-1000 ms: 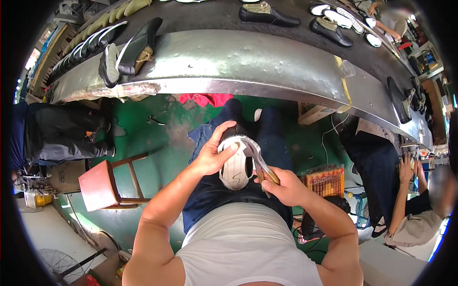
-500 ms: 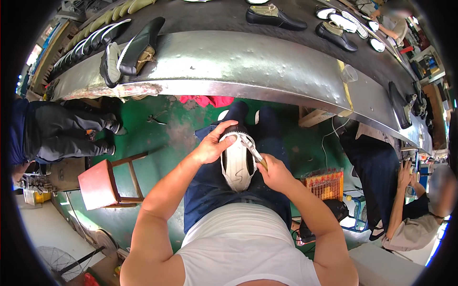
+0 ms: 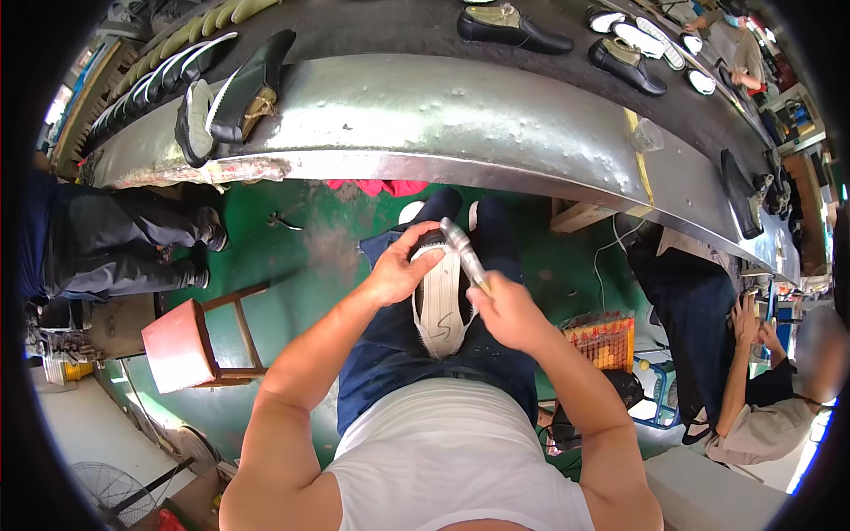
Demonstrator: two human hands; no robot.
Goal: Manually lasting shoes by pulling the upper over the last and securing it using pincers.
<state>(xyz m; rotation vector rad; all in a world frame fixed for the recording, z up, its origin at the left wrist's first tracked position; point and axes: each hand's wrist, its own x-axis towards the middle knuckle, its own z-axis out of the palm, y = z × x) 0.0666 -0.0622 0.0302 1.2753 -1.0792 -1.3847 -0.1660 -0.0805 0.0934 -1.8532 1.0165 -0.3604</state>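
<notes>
An upturned shoe [image 3: 440,301] rests on my lap, its toe pointing away from me. Its pale underside bears a dark handwritten mark, and the upper's edge stands up around the near end. My left hand [image 3: 395,271] is closed around the left side of the toe, thumb on the underside. In my right hand [image 3: 509,310] are metal lasting pincers [image 3: 462,250], gripped by the handles. The head of the pincers is over the toe's right side, close to my left fingers; whether it touches the shoe I cannot tell.
Ahead runs a metal-edged bench [image 3: 398,102] carrying several dark shoes [image 3: 513,34]. A pink-seated chair [image 3: 183,345] stands at left, near another person's legs [image 3: 133,234]. At right, a co-worker [image 3: 770,407] sits beside a beaded seat mat [image 3: 602,343]. Another tool [image 3: 283,221] lies on the green floor.
My right hand has raised the pincers' head farther up and away from the shoe's toe. My left hand keeps its hold on the toe, almost unmoved.
</notes>
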